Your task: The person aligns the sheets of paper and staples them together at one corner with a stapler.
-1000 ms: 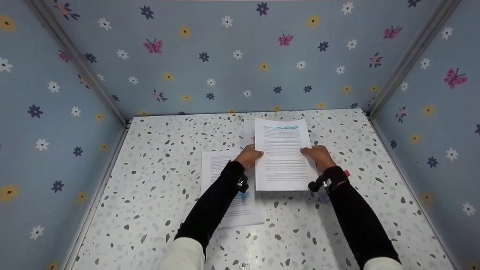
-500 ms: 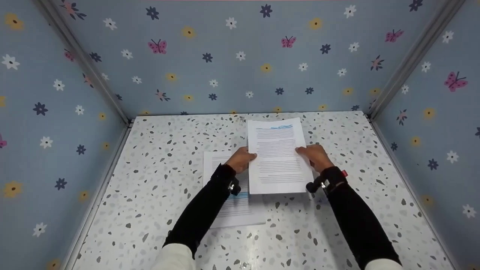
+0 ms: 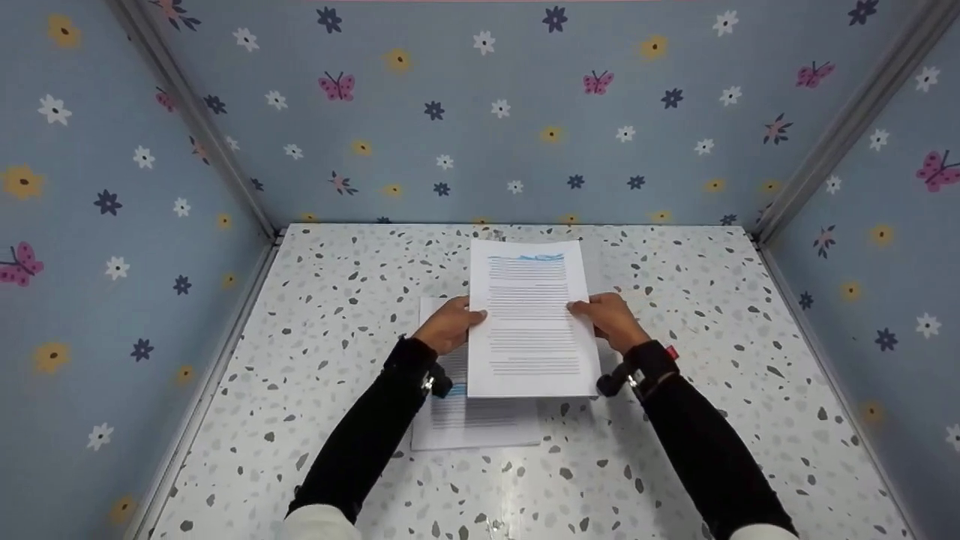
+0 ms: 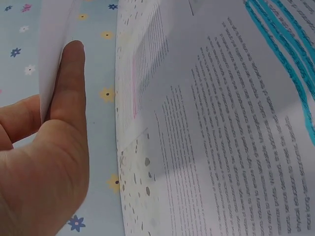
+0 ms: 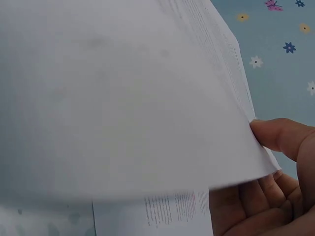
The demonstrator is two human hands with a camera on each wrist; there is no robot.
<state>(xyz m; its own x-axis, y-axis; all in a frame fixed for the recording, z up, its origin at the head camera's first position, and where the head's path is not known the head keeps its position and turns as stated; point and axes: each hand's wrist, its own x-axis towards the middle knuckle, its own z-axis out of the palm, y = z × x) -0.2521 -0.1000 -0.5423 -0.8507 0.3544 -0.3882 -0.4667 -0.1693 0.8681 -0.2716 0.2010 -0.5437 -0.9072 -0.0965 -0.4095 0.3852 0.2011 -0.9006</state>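
Both hands hold up a printed paper sheet (image 3: 525, 382) with blue highlighting near its top, above the table. How many sheets are in the grip I cannot tell. My left hand (image 3: 448, 328) pinches its left edge, thumb on the printed face; the left wrist view shows fingers of that hand (image 4: 69, 93) along the paper. On the right edge, my right hand (image 3: 616, 321) grips it, thumb (image 5: 278, 135) on top and fingers beneath. Below lies another printed paper (image 3: 480, 431) with blue highlighted lines, partly hidden by the held sheet. A pink-marked page (image 4: 142, 73) lies beyond it.
The speckled white table (image 3: 660, 465) is enclosed by blue walls (image 3: 525, 97) patterned with flowers and butterflies at the back and both sides. Grey metal strips (image 3: 832, 112) run along the wall corners.
Both hands have moved the held sheet leftward and slightly toward the person. It now covers more of the paper lying on the table. Both grips stay the same.
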